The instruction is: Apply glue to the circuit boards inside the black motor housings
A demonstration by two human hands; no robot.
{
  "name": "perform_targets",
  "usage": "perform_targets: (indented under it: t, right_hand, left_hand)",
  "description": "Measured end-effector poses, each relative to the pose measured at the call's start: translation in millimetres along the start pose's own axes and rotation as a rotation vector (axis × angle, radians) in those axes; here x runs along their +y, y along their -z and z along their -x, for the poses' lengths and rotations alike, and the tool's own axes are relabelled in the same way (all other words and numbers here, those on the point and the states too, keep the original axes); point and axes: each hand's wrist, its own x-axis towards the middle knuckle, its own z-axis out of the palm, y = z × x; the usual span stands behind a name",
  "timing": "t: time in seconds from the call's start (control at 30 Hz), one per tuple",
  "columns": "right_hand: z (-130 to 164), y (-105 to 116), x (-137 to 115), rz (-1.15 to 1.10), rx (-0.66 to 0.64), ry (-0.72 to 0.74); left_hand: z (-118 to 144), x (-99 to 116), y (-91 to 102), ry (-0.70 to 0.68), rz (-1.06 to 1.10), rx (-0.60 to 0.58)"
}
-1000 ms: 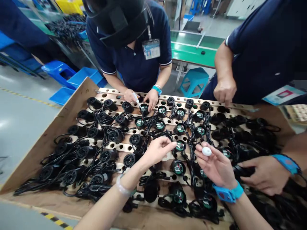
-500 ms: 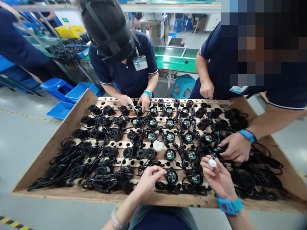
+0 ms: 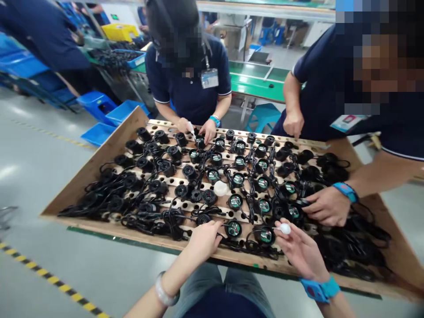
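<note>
My left hand [image 3: 206, 238] is closed at the front edge of the wooden tray, its fingertips beside a round black housing [image 3: 233, 229] with a green circuit board inside. Whatever those fingers pinch, perhaps a cable, is hidden. My right hand [image 3: 300, 247] grips a small white dropper-like tool [image 3: 285, 229] with a rounded end. Its thin tip points left, toward another open black housing [image 3: 265, 235] that also shows a green board. Black cables lie around both housings.
A shallow wooden tray [image 3: 96, 154] holds rows of black housings and bundled cables on perforated strips. A round whitish piece [image 3: 221, 188] lies mid-tray. Opposite, a co-worker's hands [image 3: 208, 131] work with a white tube. Another co-worker's hand [image 3: 327, 205] reaches in near my right hand.
The view has shifted, and the tray appears turned slightly. My right hand has tilted the white tool so its tip points left toward the front housing. My left hand stays beside its housing.
</note>
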Motion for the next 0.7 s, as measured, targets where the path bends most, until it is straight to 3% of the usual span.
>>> perform_targets:
  t: [0.1,0.3,0.53,0.7]
  right_hand:
    - [-15.5,-2.9,-9.0,0.176,-0.064,-0.031]
    - [-45.7,-0.9,-21.6,0.423,-0.133,-0.161]
    - [-63.7,-1.0,-21.6,0.509,-0.176,-0.204]
    - [-71.2,-4.3,-18.1,0.594,-0.179,-0.154]
  left_hand:
    - [2.6,6.9,-8.0,0.094,0.068,0.032]
    - [4.8,17.5,-26.8,0.264,0.175,0.209]
    - [14.5,27.6,-37.2,0.249,0.125,0.315]
    - [2.9,28.0,-41.1,0.262,-0.008,0.364]
